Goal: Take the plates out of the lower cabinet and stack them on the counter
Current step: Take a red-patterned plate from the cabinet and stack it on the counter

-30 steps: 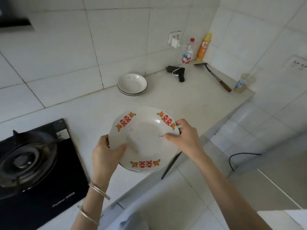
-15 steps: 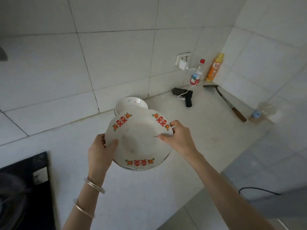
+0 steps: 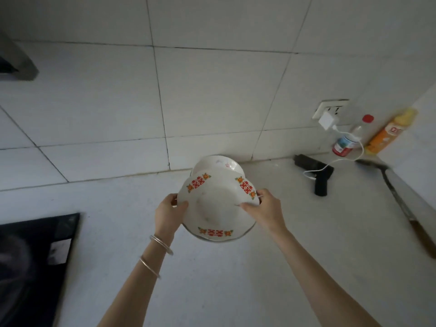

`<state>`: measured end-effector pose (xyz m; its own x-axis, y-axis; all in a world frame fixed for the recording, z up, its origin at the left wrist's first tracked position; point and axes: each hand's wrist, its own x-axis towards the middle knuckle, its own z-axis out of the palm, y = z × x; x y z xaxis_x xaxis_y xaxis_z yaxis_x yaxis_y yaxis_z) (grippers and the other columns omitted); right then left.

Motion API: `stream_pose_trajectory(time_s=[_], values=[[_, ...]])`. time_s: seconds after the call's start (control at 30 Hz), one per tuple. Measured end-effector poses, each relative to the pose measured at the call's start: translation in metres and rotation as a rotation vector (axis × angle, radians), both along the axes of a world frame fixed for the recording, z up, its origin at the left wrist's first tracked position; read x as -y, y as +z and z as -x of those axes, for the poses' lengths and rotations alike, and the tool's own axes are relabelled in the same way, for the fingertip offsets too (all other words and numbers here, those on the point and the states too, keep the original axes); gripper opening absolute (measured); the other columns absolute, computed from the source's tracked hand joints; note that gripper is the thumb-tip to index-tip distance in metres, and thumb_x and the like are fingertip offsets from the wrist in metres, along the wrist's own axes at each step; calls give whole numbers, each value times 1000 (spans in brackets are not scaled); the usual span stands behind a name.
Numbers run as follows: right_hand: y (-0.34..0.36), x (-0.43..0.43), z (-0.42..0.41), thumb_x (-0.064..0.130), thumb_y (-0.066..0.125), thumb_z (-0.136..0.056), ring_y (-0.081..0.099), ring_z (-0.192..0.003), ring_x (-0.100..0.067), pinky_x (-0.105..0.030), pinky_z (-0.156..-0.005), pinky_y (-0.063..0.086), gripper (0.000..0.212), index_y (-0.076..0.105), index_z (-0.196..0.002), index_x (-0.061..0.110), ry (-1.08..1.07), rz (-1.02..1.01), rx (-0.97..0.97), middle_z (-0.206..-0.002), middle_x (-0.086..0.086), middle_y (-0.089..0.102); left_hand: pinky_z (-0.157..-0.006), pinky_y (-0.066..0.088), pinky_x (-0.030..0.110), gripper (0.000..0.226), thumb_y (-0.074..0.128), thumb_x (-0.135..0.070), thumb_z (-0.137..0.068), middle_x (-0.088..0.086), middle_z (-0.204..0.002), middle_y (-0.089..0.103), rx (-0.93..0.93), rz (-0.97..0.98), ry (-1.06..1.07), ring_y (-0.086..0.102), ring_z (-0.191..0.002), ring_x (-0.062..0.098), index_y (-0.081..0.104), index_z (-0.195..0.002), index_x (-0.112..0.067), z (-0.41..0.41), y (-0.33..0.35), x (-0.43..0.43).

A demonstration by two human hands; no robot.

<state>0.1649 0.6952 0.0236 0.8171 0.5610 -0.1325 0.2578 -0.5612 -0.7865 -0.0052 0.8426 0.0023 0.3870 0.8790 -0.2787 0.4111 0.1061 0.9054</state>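
1. Both hands have hold of one plate. My left hand (image 3: 168, 212) curls round its left rim with the thumb on the inner face, and my right hand (image 3: 266, 210) pinches the right rim, thumb inside too.
2. The decorated plate (image 3: 217, 208), white with red-and-orange motifs, is tilted toward me above the counter (image 3: 283, 256). A second rim shows just beneath its near edge.
3. Behind it, a stack of white plates (image 3: 218, 162) sits on the counter against the tiled wall. The held plate overlaps the stack in view, so I cannot tell whether they touch.
4. Two bangles (image 3: 161, 244) circle my left wrist.
5. At far left lies a black stove (image 3: 30, 256). Well to the right are a black device (image 3: 316, 171), a red-capped bottle (image 3: 346, 142), an orange bottle (image 3: 387, 133) and a knife (image 3: 401, 204).
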Motion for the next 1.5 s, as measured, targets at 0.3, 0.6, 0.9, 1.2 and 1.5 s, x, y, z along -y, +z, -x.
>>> stream_pose_trajectory(time_s=[0.3, 0.6, 0.9, 1.2, 1.5], values=[[-45, -45, -66, 21, 79, -66, 59, -76, -15, -14, -51, 41, 45, 59, -103, 4, 57, 27, 0, -95, -9, 68, -61, 52, 37, 23, 57, -13, -76, 8, -80, 67, -101, 3, 8, 61, -72, 26, 67, -95, -6, -57, -31, -33], [-70, -73, -92, 21, 79, -67, 59, -78, -16, -13, -47, 39, 47, 58, -105, 4, 104, 65, -3, -99, -11, 67, -69, 58, 46, 27, 56, -9, -80, 9, -86, 69, -132, -9, 27, 66, -80, 30, 67, -104, -9, -79, -46, -55], [-82, -88, -107, 29, 78, -67, 54, -77, -22, -26, -60, 40, 48, 57, -104, 9, 67, 143, 136, -103, -11, 53, -69, 58, 46, 37, 63, -19, -76, 4, -91, 70, -104, 1, 57, 67, -80, 26, 66, -112, -11, -94, -65, -64], [-86, -100, -115, 41, 78, -63, 58, -79, -23, -30, -59, 46, 50, 57, -101, 17, 39, 214, 178, -98, -6, 58, -49, 41, 19, 32, 61, -8, -80, 0, -86, 64, -113, -33, 99, 57, -69, 14, 67, -112, -10, -107, -65, -68], [-73, -88, -119, 51, 68, -70, 59, -90, -23, -33, -69, 51, 58, 53, -111, 13, 260, 213, 54, -105, -7, 60, -74, 52, 35, 41, 62, -14, -83, 12, -107, 68, -192, -60, 0, 62, -90, 27, 59, -122, -4, -99, -57, -68]])
